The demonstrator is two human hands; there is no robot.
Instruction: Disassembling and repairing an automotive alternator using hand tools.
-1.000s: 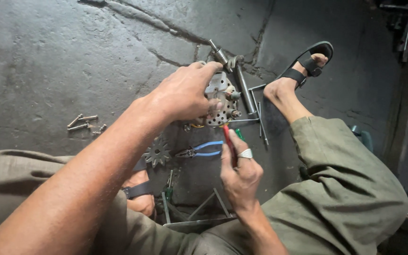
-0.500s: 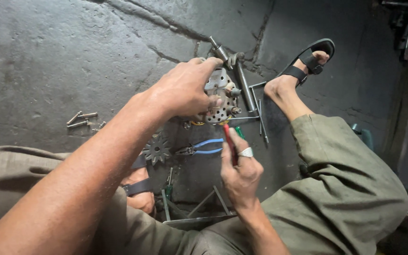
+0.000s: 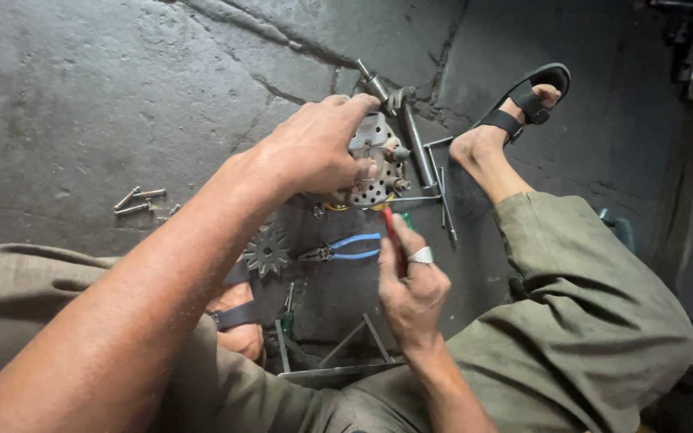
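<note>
Barely any shift from half a second back: left hand (image 3: 314,152) a touch further over the perforated metal disc (image 3: 374,164), fingertips now curled onto its top edge; right hand (image 3: 412,293) and tool in the same spot. From a second back, same story, only a slight creep of the left hand across the part.

Left hand: clamped on the disc assembly, thumb and fingers wrapped round its near side, holding it steady against the concrete floor (image 3: 82,96). Disc sitting upright-ish between the two feet, just beside the long metal shaft (image 3: 411,132) that runs up and away from it.

Right hand: closed round a red-and-green handled screwdriver (image 3: 395,232), ring on one finger, tip aimed up at the lower edge of the disc. Cannot tell whether the tip is actually seated in a fastener; contact point hidden behind the handle.

Reading of the change: grip tightened, tool not yet turning much. Looks like bracing for work on a fastener at the disc's lower rim.

Around: blue-handled pliers (image 3: 346,248) flat on the floor just left of the right hand, toothed sprocket (image 3: 266,252) beside them, loose bolts (image 3: 142,200) well off to the left, thin rods (image 3: 443,192) next to the sandalled foot (image 3: 515,112).
</note>
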